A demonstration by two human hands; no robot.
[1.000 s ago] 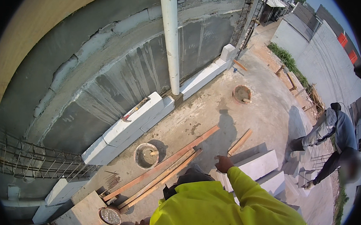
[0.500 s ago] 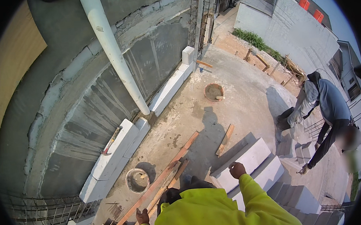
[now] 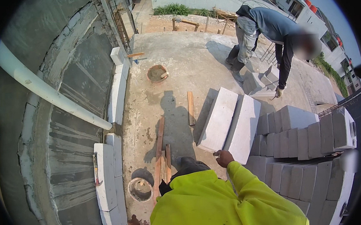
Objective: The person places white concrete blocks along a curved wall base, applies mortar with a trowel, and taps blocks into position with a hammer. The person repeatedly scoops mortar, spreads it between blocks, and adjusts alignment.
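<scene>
My right hand (image 3: pixel 224 158) is beside the near end of two long white lightweight concrete blocks (image 3: pixel 218 120), lying side by side. Its fingers are drawn together; a small dark shape shows at the fingertips, too small to name. My left hand (image 3: pixel 133 221) hangs low at the left by the row of white wall blocks (image 3: pixel 107 188), its fingers loosely apart and holding nothing I can see. Between that row and my body stands a round bucket (image 3: pixel 140 189) of grey mortar. A hammer (image 3: pixel 95 168) lies on top of the block row.
Stacked blocks (image 3: pixel 300 146) fill the right side. A co-worker (image 3: pixel 273 26) bends over more blocks (image 3: pixel 262 81), one gloved hand low. Wooden planks (image 3: pixel 160 151) lie ahead of me, with another mortar bucket (image 3: pixel 157 73) farther off. A pale pipe (image 3: pixel 49 88) slants down to the block row.
My view has swung to the right, bringing the block stacks into sight. My right hand is now by the near end of the paired blocks; my left hand is lower, near the wall row.
</scene>
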